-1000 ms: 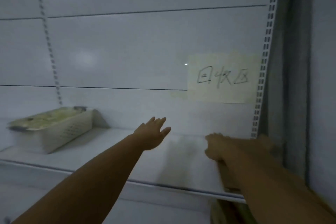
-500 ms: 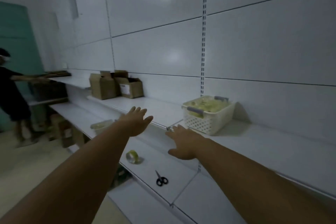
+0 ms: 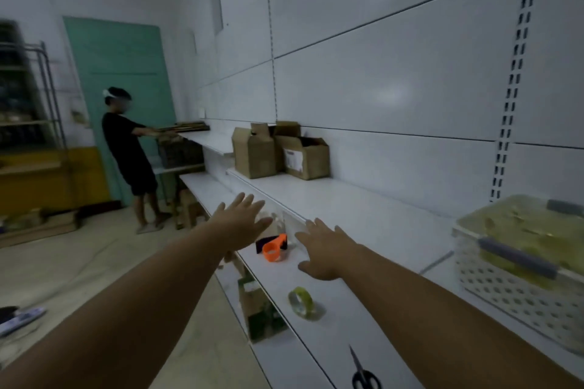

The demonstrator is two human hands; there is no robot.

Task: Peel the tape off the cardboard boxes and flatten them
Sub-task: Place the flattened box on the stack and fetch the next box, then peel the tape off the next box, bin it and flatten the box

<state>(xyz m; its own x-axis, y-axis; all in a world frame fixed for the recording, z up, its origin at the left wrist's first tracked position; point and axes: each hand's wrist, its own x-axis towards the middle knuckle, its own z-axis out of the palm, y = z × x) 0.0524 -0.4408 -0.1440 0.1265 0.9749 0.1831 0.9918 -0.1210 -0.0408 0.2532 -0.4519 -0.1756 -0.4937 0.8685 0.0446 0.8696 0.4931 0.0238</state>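
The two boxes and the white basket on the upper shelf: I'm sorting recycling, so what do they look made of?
The boxes look like plain brown cardboard, matte, with folded flaps standing open. The basket seems moulded white plastic, its wall pierced by regular rows of holes; its grey handles could be plastic or rubber.

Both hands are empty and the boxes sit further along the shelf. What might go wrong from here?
1. The scissors lie beside the right forearm; lowering it might catch them.
2. The tape dispenser sits near the shelf edge, close to the left hand and right hand; a sweep could knock it off.
3. The cardboard boxes stand close together, so pulling one may drag the other.
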